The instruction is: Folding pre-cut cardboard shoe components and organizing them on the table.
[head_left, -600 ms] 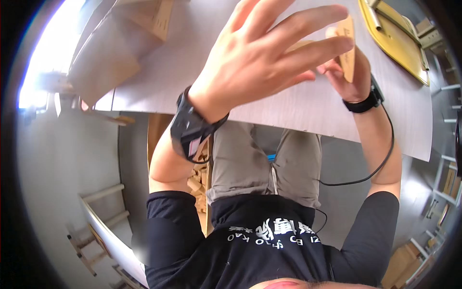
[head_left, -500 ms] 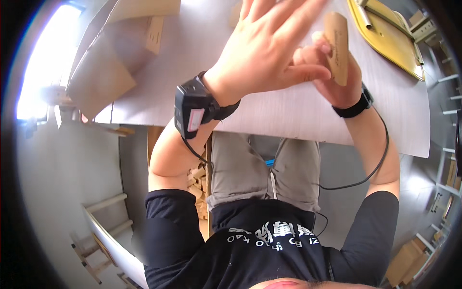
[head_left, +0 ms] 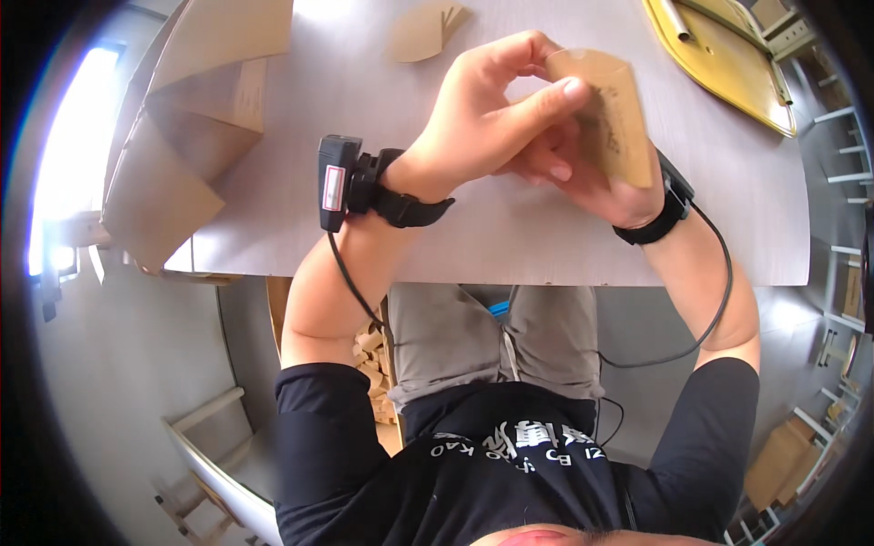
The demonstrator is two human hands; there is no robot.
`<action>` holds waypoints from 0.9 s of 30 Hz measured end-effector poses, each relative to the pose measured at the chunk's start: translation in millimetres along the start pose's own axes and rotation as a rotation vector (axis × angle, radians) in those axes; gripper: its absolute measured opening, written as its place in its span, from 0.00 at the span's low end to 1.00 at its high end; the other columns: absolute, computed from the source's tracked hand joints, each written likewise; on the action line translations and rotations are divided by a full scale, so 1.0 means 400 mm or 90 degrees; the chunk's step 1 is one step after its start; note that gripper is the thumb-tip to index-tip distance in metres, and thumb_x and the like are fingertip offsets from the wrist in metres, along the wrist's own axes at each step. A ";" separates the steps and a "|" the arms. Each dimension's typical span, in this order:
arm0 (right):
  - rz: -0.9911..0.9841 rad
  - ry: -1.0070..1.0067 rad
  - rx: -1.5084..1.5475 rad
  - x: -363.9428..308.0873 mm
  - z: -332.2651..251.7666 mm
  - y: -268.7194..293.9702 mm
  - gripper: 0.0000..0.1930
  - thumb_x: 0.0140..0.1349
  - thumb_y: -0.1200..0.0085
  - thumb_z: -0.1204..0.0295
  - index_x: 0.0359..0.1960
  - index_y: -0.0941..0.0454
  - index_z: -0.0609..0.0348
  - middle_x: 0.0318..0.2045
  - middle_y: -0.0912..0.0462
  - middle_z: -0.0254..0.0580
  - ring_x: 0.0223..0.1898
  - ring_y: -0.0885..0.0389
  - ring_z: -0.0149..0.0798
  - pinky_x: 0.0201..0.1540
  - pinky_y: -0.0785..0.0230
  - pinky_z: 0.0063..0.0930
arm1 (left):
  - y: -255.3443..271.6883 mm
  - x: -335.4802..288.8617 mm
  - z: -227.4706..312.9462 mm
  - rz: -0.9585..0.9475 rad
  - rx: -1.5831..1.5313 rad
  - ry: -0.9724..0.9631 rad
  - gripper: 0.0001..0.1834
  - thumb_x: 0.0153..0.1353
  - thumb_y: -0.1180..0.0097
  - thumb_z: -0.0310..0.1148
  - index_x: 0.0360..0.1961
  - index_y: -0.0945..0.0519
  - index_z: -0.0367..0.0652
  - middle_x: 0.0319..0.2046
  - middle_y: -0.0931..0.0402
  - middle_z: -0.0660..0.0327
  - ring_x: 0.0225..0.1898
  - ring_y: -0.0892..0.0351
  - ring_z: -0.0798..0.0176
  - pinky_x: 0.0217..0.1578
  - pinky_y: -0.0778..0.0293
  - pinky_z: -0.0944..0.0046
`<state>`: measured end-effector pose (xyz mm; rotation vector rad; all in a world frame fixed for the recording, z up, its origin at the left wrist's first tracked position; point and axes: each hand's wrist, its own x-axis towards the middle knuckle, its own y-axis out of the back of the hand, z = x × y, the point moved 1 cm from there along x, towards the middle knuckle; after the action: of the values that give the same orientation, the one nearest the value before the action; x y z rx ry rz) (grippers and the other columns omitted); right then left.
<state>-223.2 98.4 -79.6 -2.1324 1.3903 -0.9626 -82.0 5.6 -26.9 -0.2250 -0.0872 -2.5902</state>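
Plainly, brown cardboard piece (head_left: 614,100): held up above the bench (head_left: 537,241) between the two hands, its printed face toward the camera, its upper edge curved.
Left hand (head_left: 496,118): narrow grip at the left edge of that piece, the thumb tip on the edge and the forefinger bent to its upper left corner; the other fingers are mostly hidden.
Right hand (head_left: 628,196): grip closed on the same piece from behind and below, its fingers curled out past the left side; the piece covers much of the palm.
Left wrist: a black strapped device (head_left: 341,187) with a pale label, its thin cable running down along the forearm.
Right wrist: a black band (head_left: 657,226), with a cable looping past the forearm toward the lap.
Far side of the bench: a second cardboard piece (head_left: 419,35) lies flat beyond the left hand, well apart from it.
Bench, left end: an open cardboard box (head_left: 214,41) with its flaps spread.
Upper right: a yellow panel (head_left: 728,75) with metal bars across it.
Below the bench: loose brown pieces (head_left: 371,364) heaped beside the grey trousers (head_left: 446,337).
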 end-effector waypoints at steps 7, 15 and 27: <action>0.149 0.176 -0.505 -0.021 -0.041 0.005 0.27 0.79 0.60 0.51 0.61 0.26 0.64 0.41 0.18 0.36 0.44 0.23 0.30 0.53 0.30 0.30 | 0.020 0.044 -0.062 0.187 -0.149 -0.195 0.10 0.69 0.37 0.33 0.39 0.20 0.37 0.32 0.18 0.68 0.34 0.22 0.77 0.38 0.25 0.72; 0.287 0.053 -0.569 -0.038 -0.136 0.029 0.17 0.76 0.51 0.64 0.49 0.16 0.67 0.40 0.14 0.33 0.43 0.22 0.21 0.47 0.31 0.19 | 0.061 0.021 0.025 0.110 0.638 -0.409 0.50 0.53 0.27 0.55 0.72 0.34 0.42 0.70 0.35 0.48 0.73 0.42 0.40 0.71 0.49 0.38; 0.212 -0.018 -0.563 -0.013 -0.110 -0.003 0.19 0.78 0.53 0.63 0.44 0.18 0.69 0.39 0.16 0.28 0.43 0.24 0.21 0.50 0.30 0.22 | 0.030 0.006 -0.008 -0.029 0.671 -0.423 0.42 0.42 0.21 0.49 0.60 0.21 0.47 0.43 0.16 0.59 0.48 0.18 0.49 0.51 0.24 0.54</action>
<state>-256.3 104.8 -50.6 -2.3029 2.3556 -0.1696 -78.0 -6.2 -29.5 -0.6436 -1.6111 -2.0464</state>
